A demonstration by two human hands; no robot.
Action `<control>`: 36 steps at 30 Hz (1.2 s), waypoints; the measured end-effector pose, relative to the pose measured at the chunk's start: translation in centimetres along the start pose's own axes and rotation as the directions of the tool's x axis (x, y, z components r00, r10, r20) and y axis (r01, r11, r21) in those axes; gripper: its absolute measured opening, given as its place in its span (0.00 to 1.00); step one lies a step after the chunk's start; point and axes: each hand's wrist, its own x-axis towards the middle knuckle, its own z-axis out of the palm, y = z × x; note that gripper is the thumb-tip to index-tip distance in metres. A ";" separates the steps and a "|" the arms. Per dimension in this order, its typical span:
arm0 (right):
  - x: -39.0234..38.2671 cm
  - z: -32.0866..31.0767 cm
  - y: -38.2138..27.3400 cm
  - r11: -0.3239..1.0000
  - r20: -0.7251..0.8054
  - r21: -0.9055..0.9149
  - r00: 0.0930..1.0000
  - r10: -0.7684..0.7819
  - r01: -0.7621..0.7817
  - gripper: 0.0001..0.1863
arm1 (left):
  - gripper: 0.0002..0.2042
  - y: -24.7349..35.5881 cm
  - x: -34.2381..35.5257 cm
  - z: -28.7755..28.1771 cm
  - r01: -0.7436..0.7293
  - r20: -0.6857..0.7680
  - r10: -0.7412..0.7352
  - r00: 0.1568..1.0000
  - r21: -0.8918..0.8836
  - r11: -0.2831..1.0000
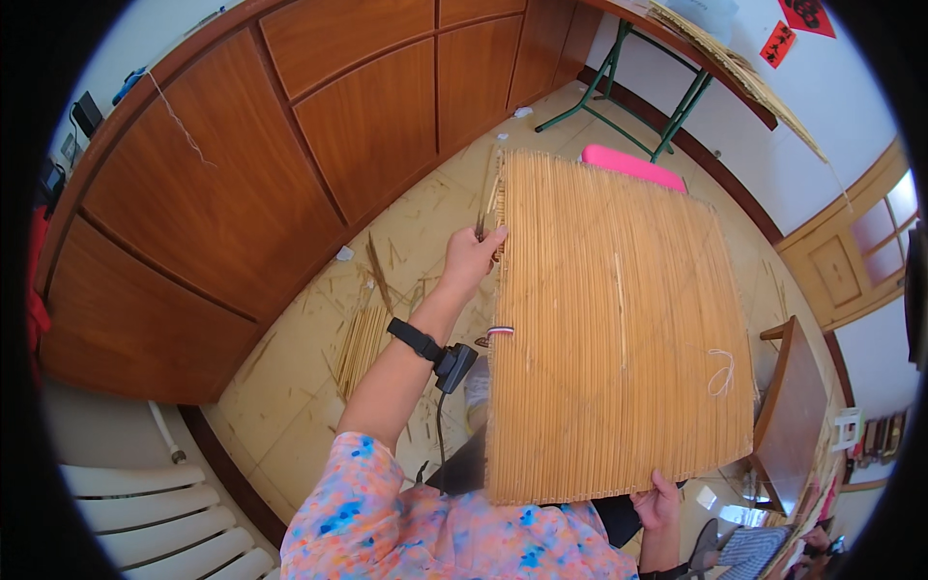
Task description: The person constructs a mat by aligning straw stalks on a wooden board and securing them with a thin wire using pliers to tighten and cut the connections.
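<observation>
A large square mat of thin straw stalks [619, 319] is held up in front of me, nearly flat to the camera. My left hand [471, 259] grips its upper left edge, pinching a loose stalk [486, 193] that sticks up past the mat's corner. My right hand [657, 503] holds the mat's lower edge near the right corner, with only fingers and part of the palm visible. A black strap with a small device [437, 353] sits on my left wrist. A white thread loop [721, 372] hangs on the mat's right side.
A bundle of loose stalks [362, 338] lies on the tiled floor [290, 406] amid scattered bits. Wooden cabinets [242, 174] stand at the left. A pink stool [633, 166], a green-legged table [667, 106], a wooden chair [788, 406] and a white plastic chair [145, 512] surround me.
</observation>
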 end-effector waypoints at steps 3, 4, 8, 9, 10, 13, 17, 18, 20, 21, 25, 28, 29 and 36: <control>0.0 -0.5 -0.1 1.000 0.021 -0.010 1.000 -0.003 0.004 0.23 | 0.12 0.1 -0.2 0.6 -0.168 -0.023 0.174 0.985 0.148 0.975; 0.0 -0.6 -0.1 1.000 0.046 -0.019 0.999 0.000 0.001 0.23 | 0.12 -0.1 0.0 0.4 -0.168 -0.025 0.173 0.985 0.149 0.974; 0.1 -0.3 0.0 1.000 0.002 -0.021 1.000 -0.003 0.003 0.24 | 0.13 -0.1 0.0 0.2 -0.174 -0.036 0.180 0.983 0.133 0.976; 0.1 -0.3 0.0 1.000 -0.007 -0.017 1.000 0.000 0.000 0.24 | 0.13 0.3 -0.3 0.3 -0.065 -0.021 0.065 0.998 -0.015 0.998; 0.1 -0.2 0.0 1.000 -0.014 -0.014 1.000 0.002 -0.002 0.24 | 0.13 0.6 -0.6 0.2 -0.065 -0.021 0.065 0.998 -0.016 0.998; 0.0 0.0 -0.1 1.000 -0.017 0.000 1.000 0.008 -0.008 0.24 | 0.14 0.6 -0.9 -0.2 0.038 0.040 -0.032 0.999 -0.179 0.983; 0.0 0.2 0.0 1.000 -0.014 -0.013 1.000 -0.002 0.002 0.25 | 0.15 -0.4 -1.0 -0.2 -0.023 0.044 0.037 0.998 -0.287 0.958; 0.1 0.0 0.0 1.000 0.002 -0.027 1.000 -0.007 0.008 0.25 | 0.15 -0.2 -1.3 0.0 0.051 0.009 -0.052 0.999 -0.396 0.917; 0.1 -0.4 0.0 0.999 0.011 -0.039 1.000 -0.012 0.013 0.25 | 0.16 0.4 -2.0 -0.1 0.083 0.023 -0.079 0.997 -0.285 0.955; 0.1 -0.4 0.0 0.999 0.016 -0.037 1.000 -0.014 0.015 0.25 | 0.17 0.7 -2.5 -0.1 0.107 0.034 -0.103 0.994 -0.169 0.980; 0.1 -0.2 -0.1 1.000 0.002 -0.023 1.000 -0.009 0.009 0.25 | 0.16 1.3 -4.4 -0.1 0.094 0.072 -0.099 0.992 0.081 0.992; 0.2 -0.7 0.0 1.000 0.015 -0.017 1.000 0.002 -0.001 0.25 | 0.12 -0.2 -4.6 -0.4 0.039 0.083 -0.051 0.995 0.143 0.989; 0.2 -0.6 0.0 1.000 0.014 -0.018 1.000 0.005 -0.004 0.25 | 0.11 -0.6 -4.6 -0.5 0.015 0.098 -0.024 0.995 0.092 0.996; 0.1 0.2 0.0 1.000 -0.017 -0.018 1.000 -0.007 0.007 0.26 | 0.10 -0.6 -5.0 -0.3 0.020 0.078 -0.016 0.997 -0.045 0.999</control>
